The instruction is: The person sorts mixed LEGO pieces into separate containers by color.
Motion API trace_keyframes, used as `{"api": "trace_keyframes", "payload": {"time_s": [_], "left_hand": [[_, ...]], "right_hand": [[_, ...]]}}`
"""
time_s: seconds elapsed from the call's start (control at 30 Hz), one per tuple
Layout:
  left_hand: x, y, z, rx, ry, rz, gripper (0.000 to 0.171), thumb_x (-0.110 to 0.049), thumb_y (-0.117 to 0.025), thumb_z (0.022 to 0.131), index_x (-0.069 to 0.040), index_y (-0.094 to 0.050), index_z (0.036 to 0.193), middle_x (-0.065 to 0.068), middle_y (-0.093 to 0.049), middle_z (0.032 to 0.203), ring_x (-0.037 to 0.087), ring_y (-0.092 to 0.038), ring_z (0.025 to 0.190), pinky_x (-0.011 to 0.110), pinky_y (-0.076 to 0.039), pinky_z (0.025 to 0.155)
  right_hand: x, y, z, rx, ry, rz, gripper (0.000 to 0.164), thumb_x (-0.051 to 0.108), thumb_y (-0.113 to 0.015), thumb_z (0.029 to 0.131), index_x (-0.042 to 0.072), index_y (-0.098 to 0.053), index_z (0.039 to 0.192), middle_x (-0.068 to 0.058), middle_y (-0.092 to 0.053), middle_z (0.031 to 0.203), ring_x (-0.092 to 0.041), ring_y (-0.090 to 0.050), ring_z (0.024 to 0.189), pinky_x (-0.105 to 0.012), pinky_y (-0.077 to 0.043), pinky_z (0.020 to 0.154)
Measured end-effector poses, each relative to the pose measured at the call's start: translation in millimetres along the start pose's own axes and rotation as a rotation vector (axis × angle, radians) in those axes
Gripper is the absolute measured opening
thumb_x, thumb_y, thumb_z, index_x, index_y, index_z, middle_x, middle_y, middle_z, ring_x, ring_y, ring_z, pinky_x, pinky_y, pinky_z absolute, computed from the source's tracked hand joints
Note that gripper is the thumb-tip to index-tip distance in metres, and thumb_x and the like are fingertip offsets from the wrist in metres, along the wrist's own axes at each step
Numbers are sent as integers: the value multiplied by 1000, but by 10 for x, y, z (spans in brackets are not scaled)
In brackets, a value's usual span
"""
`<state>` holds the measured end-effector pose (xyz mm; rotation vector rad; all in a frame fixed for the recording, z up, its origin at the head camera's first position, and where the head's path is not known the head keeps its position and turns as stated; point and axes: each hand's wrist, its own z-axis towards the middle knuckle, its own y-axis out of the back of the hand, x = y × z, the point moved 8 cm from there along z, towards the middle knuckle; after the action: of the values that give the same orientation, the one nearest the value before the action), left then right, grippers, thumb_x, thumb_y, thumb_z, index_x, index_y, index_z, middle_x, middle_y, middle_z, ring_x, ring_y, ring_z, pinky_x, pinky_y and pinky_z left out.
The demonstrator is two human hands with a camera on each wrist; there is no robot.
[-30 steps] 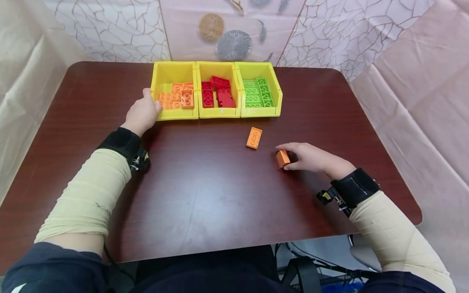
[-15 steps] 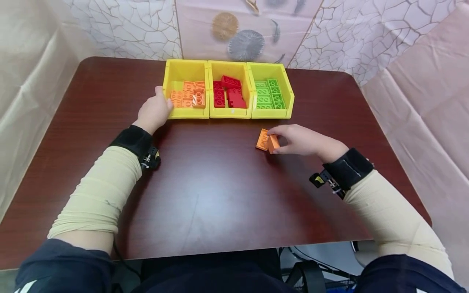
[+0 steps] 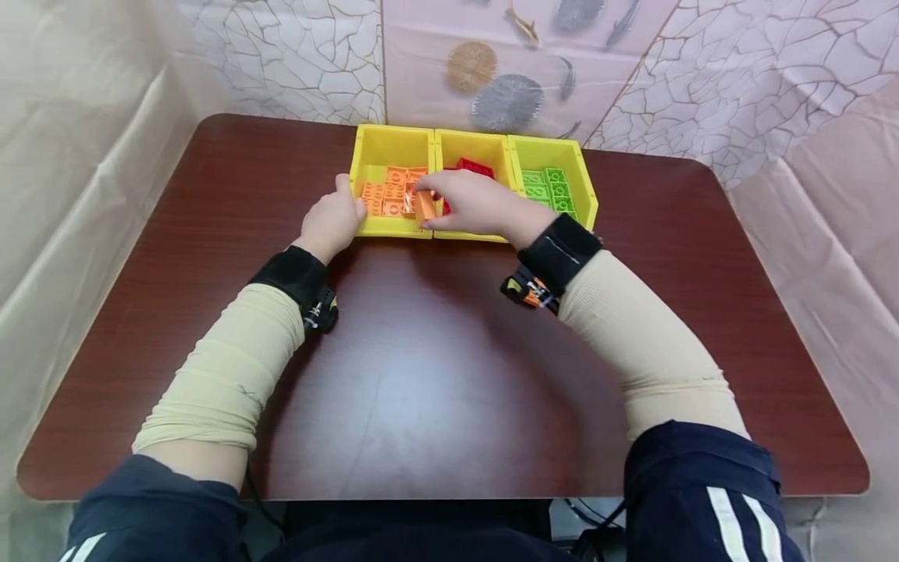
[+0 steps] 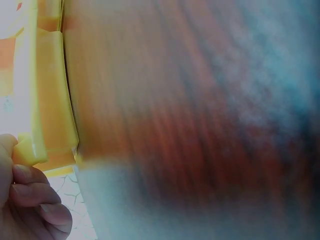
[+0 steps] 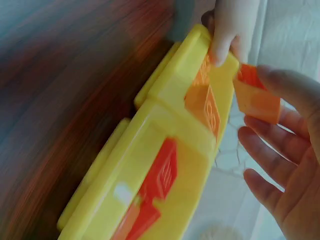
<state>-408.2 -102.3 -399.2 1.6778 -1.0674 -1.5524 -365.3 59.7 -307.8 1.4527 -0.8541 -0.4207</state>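
At the left end of a row of yellow bins, my left hand grips the side rim of the left bin; the left wrist view has thumb and curled fingers around the yellow edge. That bin holds several orange bricks. My right hand pinches an orange toy building brick between thumb and fingers, over the right front part of the left bin. The right wrist view shows this held brick apart from the bricks inside. A second orange brick is mostly hidden beneath the right wrist's camera.
The middle bin contains red bricks, partly covered by my right hand. Green bricks lie in the right bin. The bins stand near the back of the brown table, before a patterned backdrop.
My right hand has carried the orange brick from the table's right side, past the other orange brick, leftward and back to the left bin. The left hand keeps its grip; the head view has shifted.
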Motion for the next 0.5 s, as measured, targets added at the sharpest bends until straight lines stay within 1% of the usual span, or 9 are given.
{"api": "trace_keyframes", "payload": {"time_s": [0.13,0.23,0.3,0.37,0.4,0.5], "left_hand": [[1,-20,18,-9,-5,-3,49,-29,-35,97,-6,-18,136,19,-53,91,33,-52,79,42,-40,71],[-5,-26,27,-21,-22,0,48,-28,-36,96,-5,-20,135,19,-54,90,33,-53,79,42,-41,70],[-12,-26,31,-31,-34,2,47,-28,-37,96,-5,-21,134,20,-55,90,34,-54,79,43,-42,70],[-11,-22,32,-37,-38,0,46,-28,-37,96,-5,-22,133,20,-56,91,34,-54,79,43,-42,70],[-3,-19,33,-38,-35,0,46,-28,-37,96,-5,-22,133,20,-56,91,33,-54,79,43,-42,70],[34,-8,36,-38,-24,-4,46,-28,-36,96,-5,-22,133,19,-55,90,33,-53,79,42,-41,70]], "right_hand": [[32,-47,295,-25,-35,-11,57,31,-65,87,4,-47,134,-10,-52,128,-22,-48,114,-32,-35,100],[27,-105,449,-53,-46,-30,55,31,-65,87,4,-48,132,-10,-55,124,-22,-49,110,-32,-36,97],[9,-152,525,-68,-52,-54,53,31,-65,86,5,-50,129,-10,-57,119,-24,-50,105,-34,-37,94],[-22,-197,584,-76,-69,-77,52,33,-65,86,6,-51,128,-9,-58,118,-25,-51,104,-37,-34,94],[-46,-217,610,-77,-85,-86,53,34,-65,86,6,-50,129,-8,-58,119,-25,-51,106,-40,-31,97],[-128,-268,688,-83,-141,-100,55,36,-63,87,9,-48,133,-6,-57,121,-26,-49,112,-47,-19,105]]}}
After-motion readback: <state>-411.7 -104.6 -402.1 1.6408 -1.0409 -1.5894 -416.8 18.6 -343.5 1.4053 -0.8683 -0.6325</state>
